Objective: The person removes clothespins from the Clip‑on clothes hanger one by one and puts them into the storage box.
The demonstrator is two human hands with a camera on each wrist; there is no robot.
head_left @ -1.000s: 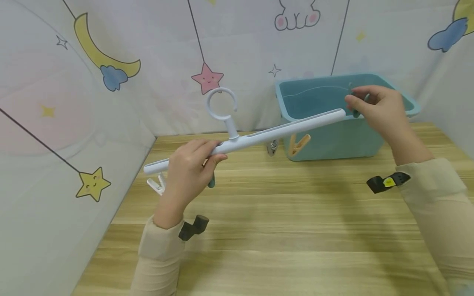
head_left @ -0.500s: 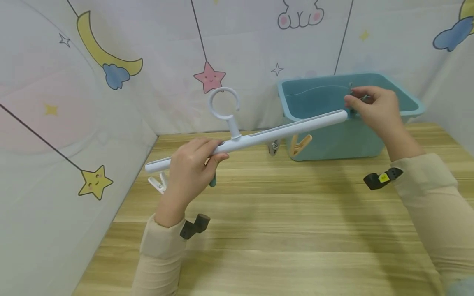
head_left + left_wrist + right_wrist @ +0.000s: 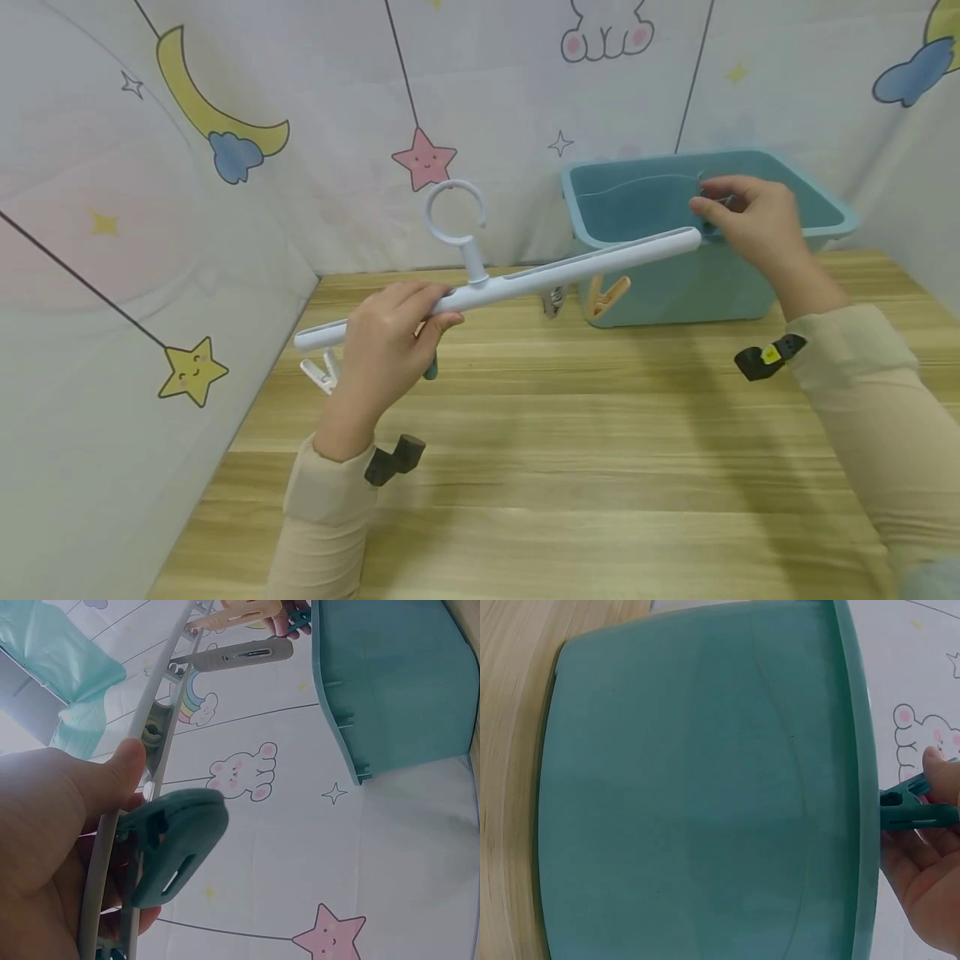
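White hanger bar (image 3: 585, 265) mid-frame, tilted; left hand (image 3: 386, 358) grips it left of the hook (image 3: 471, 258). Right hand (image 3: 757, 218) pinches teal clip (image 3: 919, 816) near bar's right end; can't tell if touching. Bin (image 3: 682, 292) right of centre. I'd hold the bar steady, squeeze evenly.

Pale hanger (image 3: 525, 284) held up at a slant, hook (image 3: 471, 257) on top, teal clip (image 3: 924, 817) pinched near its higher end.
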